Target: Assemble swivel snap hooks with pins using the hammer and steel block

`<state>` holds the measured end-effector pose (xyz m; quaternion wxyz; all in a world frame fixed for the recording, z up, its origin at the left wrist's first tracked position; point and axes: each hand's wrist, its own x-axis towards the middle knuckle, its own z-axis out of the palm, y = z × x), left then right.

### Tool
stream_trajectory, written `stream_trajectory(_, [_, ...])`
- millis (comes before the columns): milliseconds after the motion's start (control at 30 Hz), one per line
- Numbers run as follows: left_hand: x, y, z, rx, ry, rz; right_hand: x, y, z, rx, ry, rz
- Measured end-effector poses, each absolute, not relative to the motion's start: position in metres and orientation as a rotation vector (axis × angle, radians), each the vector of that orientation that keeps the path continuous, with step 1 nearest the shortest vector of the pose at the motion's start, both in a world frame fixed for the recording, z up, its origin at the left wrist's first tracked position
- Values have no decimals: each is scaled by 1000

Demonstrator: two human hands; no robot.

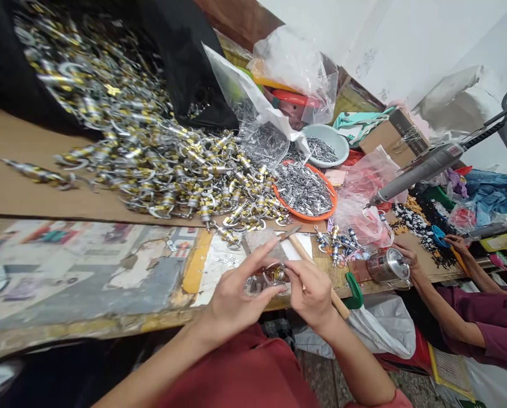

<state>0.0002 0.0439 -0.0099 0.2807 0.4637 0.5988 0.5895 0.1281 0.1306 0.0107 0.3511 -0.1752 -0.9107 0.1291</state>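
Note:
Above the bench's front edge, my left hand (pixel 239 292) holds a small silver-and-gold metal fitting (pixel 275 273) between its thumb and fingers. From the other side, my right hand (pixel 311 290) has its fingers pinched at the same fitting. The fingers partly cover it, so its exact kind cannot be made out. Just beyond my hands, a pointed metal tool (pixel 290 231) lies on the bench. A hammer-like wooden handle (pixel 341 305) passes behind my right hand. Small perforated plates (pixel 228 260) are scattered left of my hands.
A big heap of similar fittings (pixel 185 170) spills from a black bag (pixel 185 34). Small metal parts fill an orange basket (pixel 335 198) and a pale bowl (pixel 342 148). A grey power screwdriver (pixel 419 174) hangs at right. A co-worker's hand (pixel 409 260) touches a clear-sided canister (pixel 385 266).

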Motion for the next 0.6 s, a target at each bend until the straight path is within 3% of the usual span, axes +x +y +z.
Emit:
stream_trajectory(200, [13, 56, -9, 1237, 1450, 1474, 153, 135, 4, -522, -2442, 311])
stream_trajectory(433, [28, 64, -4, 1070, 1340, 1432, 182, 131, -5, -623, -2434, 711])
stream_trajectory(600, [14, 61, -2, 1257, 1473, 1439, 196, 166, -10, -762, -2397, 399])
